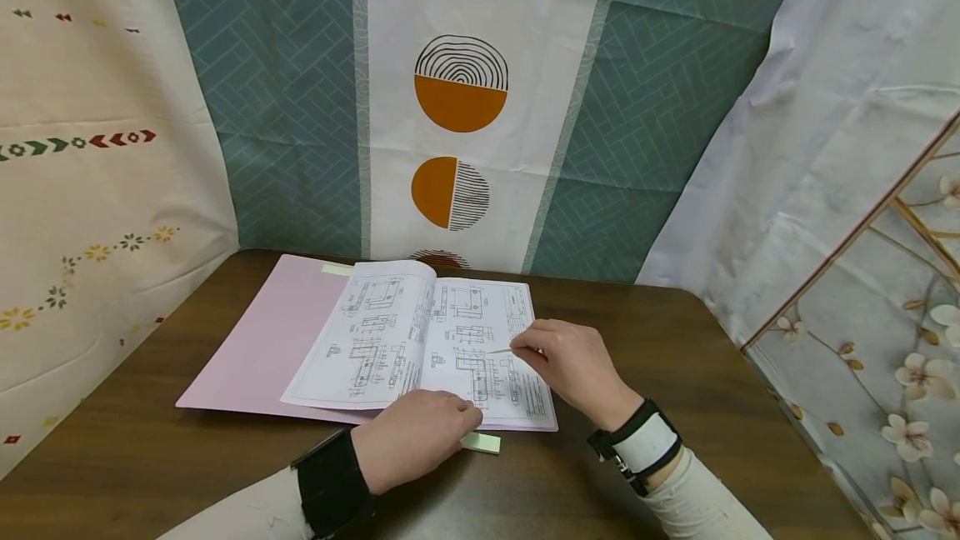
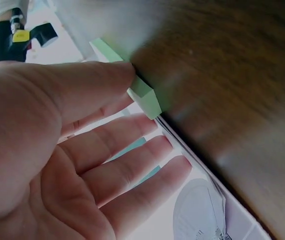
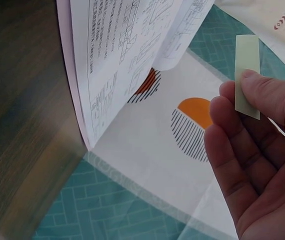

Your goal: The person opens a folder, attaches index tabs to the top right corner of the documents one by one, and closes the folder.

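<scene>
An open booklet (image 1: 405, 340) of technical drawings lies on a pink folder (image 1: 247, 348) on the table. My left hand (image 1: 416, 433) is at the booklet's lower edge. Its thumb and index finger pinch a small light green sticky note pad (image 2: 150, 102), part of which sticks out past that edge. The other fingers of the left hand (image 2: 82, 160) stretch along the page. Over the right page, my right hand (image 1: 570, 365) pinches a single pale green sticky note strip (image 3: 247, 57) between thumb and index finger. The strip is held in the air, seen nearly edge-on from the head.
Another pale green strip (image 1: 337, 270) is on the folder's top edge at the left. Brown wooden tabletop (image 1: 637, 332) extends to both sides and in front. Patterned cloths, such as the teal and white one (image 1: 300, 107), hang behind and beside the table.
</scene>
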`<state>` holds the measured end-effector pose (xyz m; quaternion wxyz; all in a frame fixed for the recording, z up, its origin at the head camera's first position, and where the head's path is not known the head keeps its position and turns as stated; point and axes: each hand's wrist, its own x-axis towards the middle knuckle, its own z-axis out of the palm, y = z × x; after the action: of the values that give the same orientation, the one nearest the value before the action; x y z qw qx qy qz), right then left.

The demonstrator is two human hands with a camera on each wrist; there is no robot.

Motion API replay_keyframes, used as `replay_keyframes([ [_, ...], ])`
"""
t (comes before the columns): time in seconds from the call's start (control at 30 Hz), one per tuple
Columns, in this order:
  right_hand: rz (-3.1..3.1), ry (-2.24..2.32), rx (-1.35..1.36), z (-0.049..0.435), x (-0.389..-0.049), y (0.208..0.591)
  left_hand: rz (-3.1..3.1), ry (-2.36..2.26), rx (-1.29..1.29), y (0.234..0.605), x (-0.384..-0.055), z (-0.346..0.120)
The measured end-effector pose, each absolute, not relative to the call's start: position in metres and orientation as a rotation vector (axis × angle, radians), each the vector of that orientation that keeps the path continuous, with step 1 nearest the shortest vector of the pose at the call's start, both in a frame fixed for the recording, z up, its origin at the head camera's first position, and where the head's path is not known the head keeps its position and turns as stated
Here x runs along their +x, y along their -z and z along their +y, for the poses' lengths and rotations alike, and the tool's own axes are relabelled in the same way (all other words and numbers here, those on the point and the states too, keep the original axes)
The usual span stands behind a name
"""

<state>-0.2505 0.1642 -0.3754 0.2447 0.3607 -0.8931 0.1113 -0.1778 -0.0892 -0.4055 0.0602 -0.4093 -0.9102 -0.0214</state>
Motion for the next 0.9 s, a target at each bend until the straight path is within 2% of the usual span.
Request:
replay_keyframes([
  [0.37, -2.448, -0.253, 1.010, 0.172, -0.268, 0.386, -2.819, 0.198, -1.262, 0.398, -0.187, -0.092],
  [0.7, -2.488, -0.166, 0.977, 0.176, -0.304, 0.381, -2.920, -0.142, -0.866, 0.380, -0.225, -0.094],
  [0.9, -2.534, -0.099, 0.932, 0.180, -0.323, 0.385, -2.913, -0.244, -0.852, 0.386, -0.231, -0.097],
])
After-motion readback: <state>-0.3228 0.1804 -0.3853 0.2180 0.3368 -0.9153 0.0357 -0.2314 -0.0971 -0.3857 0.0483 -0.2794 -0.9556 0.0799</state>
